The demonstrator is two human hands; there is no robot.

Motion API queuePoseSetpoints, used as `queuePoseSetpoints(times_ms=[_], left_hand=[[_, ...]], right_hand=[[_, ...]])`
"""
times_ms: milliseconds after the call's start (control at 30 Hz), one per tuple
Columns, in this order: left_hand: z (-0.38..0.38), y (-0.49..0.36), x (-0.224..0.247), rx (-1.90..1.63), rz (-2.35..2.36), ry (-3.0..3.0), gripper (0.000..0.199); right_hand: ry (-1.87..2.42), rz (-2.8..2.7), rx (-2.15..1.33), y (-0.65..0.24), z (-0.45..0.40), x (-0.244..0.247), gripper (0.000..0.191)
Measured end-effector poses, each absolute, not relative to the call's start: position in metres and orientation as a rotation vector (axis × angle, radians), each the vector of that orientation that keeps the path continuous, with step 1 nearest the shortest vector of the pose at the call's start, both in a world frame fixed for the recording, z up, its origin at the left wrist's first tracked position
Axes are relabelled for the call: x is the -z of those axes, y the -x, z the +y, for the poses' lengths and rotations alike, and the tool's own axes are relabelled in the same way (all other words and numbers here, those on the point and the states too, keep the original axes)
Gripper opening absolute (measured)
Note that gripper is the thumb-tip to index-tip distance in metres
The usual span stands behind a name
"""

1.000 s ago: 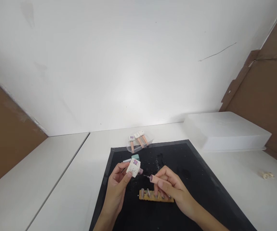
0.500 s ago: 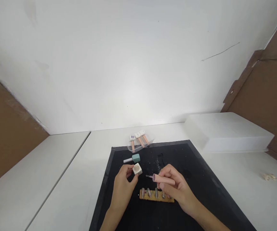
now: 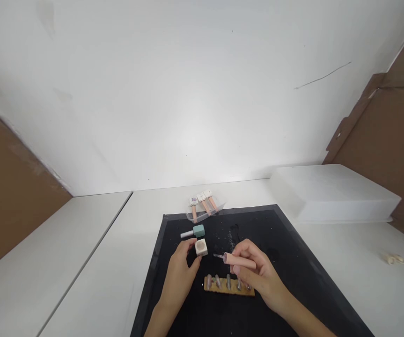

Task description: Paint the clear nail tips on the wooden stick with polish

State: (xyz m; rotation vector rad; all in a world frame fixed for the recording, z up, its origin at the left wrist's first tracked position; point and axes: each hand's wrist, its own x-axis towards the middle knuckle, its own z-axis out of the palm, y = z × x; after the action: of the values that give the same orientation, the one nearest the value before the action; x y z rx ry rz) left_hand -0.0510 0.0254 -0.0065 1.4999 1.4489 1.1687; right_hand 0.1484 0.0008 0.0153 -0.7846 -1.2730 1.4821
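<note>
Reaching in from the near left, the left hand (image 3: 179, 277) has thumb and a finger at the left corners of a white bottle (image 3: 201, 247); whether they grip it, I cannot tell. Just beyond the bottle, a teal bottle (image 3: 199, 230) lies on the black mat (image 3: 202, 316). Right of these, a yellow strip (image 3: 223, 291) bearing nail tips lies nearer. At right, the right hand (image 3: 260, 277) pinches a pink cap (image 3: 242, 261), its brush pointing left.

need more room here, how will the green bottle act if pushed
The green bottle likely won't roll far: its body looks boxy. It may swivel, lying on its side with a slim white cap sticking out.
</note>
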Motion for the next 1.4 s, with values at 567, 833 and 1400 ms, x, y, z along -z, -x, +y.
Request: queuePoseSetpoints(times_ms=[567,833,1400], left_hand=[[0.005,0.066,-0.026,-0.352,1.331,-1.784,0.036],[0.007,0.051,-0.007,-0.272,1.398,-1.934,0.030],[0.008,0.058,-0.039,-0.787,1.139,-1.430,0.017]], right_hand=[[0.905,-1.112,-1.340,-0.154,0.014,-0.014,0.021],[0.965,-1.104,-1.308,-0.155,0.017,-0.013,0.018],[1.283,-0.974,-1.373,-0.163,0.035,-0.009,0.040]])
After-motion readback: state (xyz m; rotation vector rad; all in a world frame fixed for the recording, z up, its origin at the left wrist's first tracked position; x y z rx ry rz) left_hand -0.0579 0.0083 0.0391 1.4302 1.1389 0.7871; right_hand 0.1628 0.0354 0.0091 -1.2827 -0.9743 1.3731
